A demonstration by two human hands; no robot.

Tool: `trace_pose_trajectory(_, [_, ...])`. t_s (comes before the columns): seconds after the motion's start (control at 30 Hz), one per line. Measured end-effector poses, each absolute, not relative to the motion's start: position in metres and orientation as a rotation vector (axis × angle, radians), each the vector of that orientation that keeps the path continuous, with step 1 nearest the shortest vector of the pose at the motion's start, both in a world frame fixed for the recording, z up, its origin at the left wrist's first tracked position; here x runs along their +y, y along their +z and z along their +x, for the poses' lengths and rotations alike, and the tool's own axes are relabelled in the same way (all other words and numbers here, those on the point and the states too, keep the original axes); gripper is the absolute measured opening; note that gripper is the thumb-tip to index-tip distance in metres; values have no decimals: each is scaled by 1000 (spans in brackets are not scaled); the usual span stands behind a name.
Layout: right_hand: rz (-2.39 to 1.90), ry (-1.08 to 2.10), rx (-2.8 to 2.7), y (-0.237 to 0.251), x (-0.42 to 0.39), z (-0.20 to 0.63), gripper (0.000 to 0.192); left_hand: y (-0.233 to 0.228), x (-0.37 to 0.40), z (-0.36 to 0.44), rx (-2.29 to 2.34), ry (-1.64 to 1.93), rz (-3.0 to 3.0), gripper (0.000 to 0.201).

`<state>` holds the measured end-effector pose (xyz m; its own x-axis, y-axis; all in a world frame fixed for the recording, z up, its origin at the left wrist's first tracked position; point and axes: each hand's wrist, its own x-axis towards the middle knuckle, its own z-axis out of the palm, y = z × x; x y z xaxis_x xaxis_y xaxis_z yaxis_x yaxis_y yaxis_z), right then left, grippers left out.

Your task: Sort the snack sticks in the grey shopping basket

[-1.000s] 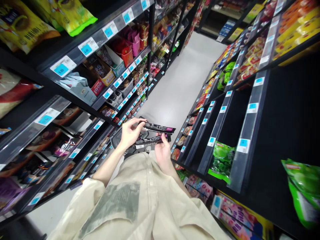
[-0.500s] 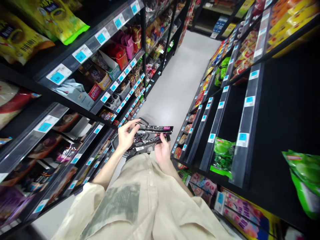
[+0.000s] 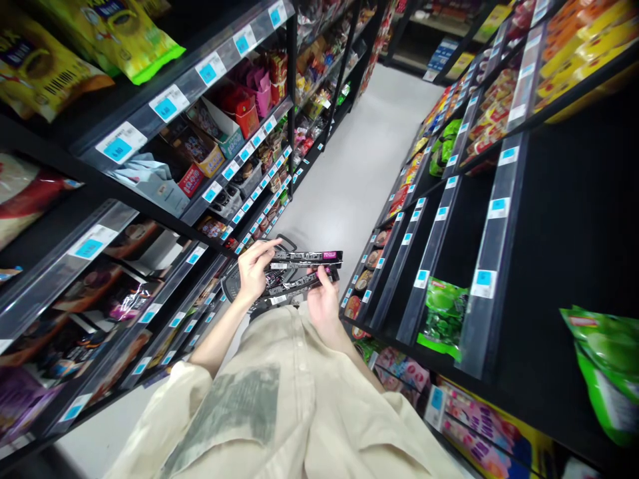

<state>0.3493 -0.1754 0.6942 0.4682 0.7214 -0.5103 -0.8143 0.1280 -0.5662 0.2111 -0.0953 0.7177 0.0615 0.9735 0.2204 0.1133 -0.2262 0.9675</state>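
Shop aisle — left hand (image 3: pixel 253 271) and right hand (image 3: pixel 323 301) grip dark packets (image 3: pixel 304 266).

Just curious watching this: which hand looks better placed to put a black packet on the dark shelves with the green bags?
Probably the right hand: it grips the black packets nearest those shelves; the left hand is farther away.

Black packets (image 3: pixel 304 258) with pink end patch; cream shirt (image 3: pixel 279 406); black shelves (image 3: pixel 559 219), blue-white price tags (image 3: pixel 484 282).

Left hand (image 3: pixel 253 271) and right hand (image 3: pixel 323 303) raised, fingers curled.
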Motion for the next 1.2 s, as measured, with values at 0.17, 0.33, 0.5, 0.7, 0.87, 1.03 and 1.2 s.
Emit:
trace_pose_trajectory(0.17, [-912, 1072, 176, 688, -173, 353, 14, 710, -95, 211, 1180, 1185, 1500, 27])
trace_pose_trajectory(0.33, [-927, 1083, 137, 678, -172, 354, 11, 701, -99, 208, 1102, 1122, 1468, 25])
trace_pose_trajectory(0.5, [-940, 1084, 124, 676, -171, 351, 6, 698, -102, 207, 993, 1037, 1365, 38])
trace_pose_trajectory(0.7, [-933, 1087, 120, 676, -166, 352, 10, 693, -98, 207, 995, 1062, 1346, 31])
trace_pose_trajectory(0.87, [-939, 1099, 115, 677, -165, 355, 16, 691, -95, 207, 1011, 1097, 1397, 25])
trace_pose_trajectory(1.03, [-952, 1096, 133, 682, -164, 357, 13, 692, -94, 210, 1037, 1084, 1407, 24])
trace_pose_trajectory(1.2, [-939, 1078, 159, 684, -164, 357, 15, 690, -95, 212, 1062, 1067, 1351, 30])
